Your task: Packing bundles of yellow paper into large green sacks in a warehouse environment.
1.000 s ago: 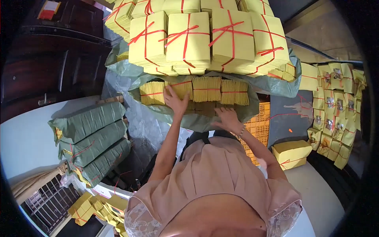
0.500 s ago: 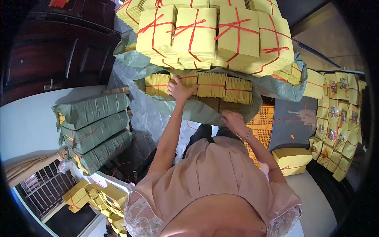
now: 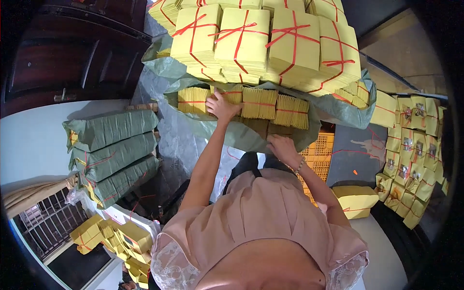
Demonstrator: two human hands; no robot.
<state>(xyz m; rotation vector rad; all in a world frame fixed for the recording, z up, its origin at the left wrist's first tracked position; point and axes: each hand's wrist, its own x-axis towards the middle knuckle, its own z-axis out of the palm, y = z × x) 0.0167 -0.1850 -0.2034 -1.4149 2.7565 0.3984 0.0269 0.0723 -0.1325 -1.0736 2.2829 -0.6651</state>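
An unclosed green woven sack lies before me, with several tied bundles of yellow paper standing in a row inside it. My left hand spans one yellow paper bundle in that row, fingers at its left side and thumb at its right. Beside it stand another bundle and more to the right, each bound with red string. My right hand is closed on the sack's near rim, its fingertips partly hidden. Below the row, inside the sack, darker shaded bundles show.
Behind the sack rises a high pile of red-tied yellow paper stacks. Three filled green sacks are stacked at left, near a dark door. An orange plastic crate stands at right, with more yellow bundles beyond.
My view has shifted slightly. The right hand has moved a little to the left along the sack's rim; the left hand stays on the same bundle.
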